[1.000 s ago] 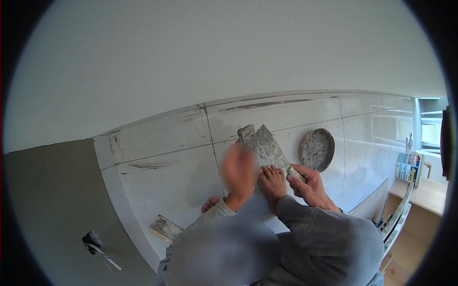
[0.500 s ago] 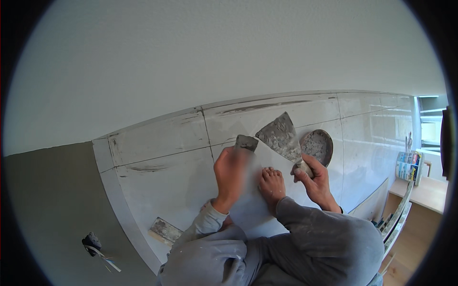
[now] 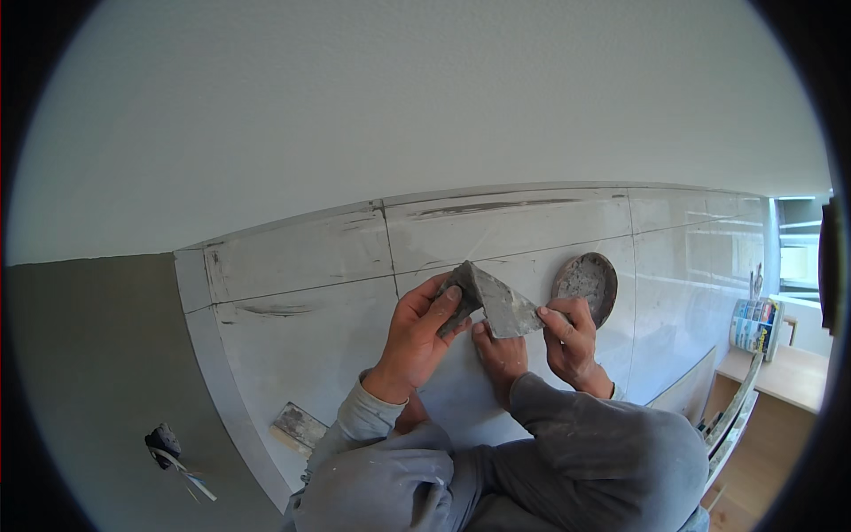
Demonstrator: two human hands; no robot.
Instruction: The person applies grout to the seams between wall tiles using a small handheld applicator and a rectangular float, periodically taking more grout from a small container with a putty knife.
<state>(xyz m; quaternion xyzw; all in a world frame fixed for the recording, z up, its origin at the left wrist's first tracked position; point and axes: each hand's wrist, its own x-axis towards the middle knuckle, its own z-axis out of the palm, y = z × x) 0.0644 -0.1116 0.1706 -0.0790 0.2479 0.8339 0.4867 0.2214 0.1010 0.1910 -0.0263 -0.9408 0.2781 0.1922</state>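
My left hand (image 3: pixel 415 335) pinches a dark grey, flat spreader (image 3: pixel 457 312) between thumb and fingers. In my right hand (image 3: pixel 573 341) is the handle of a putty knife (image 3: pixel 511 309), its wide blade smeared with grey paste and pointing left. The blade's far corner meets the top edge of the spreader. Just beyond my right hand, a round brown bowl (image 3: pixel 611 301) holds lumpy grey grout. Both hands are above the pale tiles (image 3: pixel 301 337), which have dark joints and grey smears. My bare foot (image 3: pixel 503 356) is below the blade.
A white wall (image 3: pixel 425 106) rises beyond the tiles. A small smeared float (image 3: pixel 300 427) lies by my left knee. Wires stick out of a wall hole (image 3: pixel 165 443) at lower left. On the right stand a printed bucket (image 3: pixel 753 328) with tools and a wooden cabinet (image 3: pixel 776 377).
Both hands have come together, bringing the spreader against the putty knife's blade. The blade has turned and tipped lower. The left hand, blurred before, is now sharp; the view has shifted slightly.
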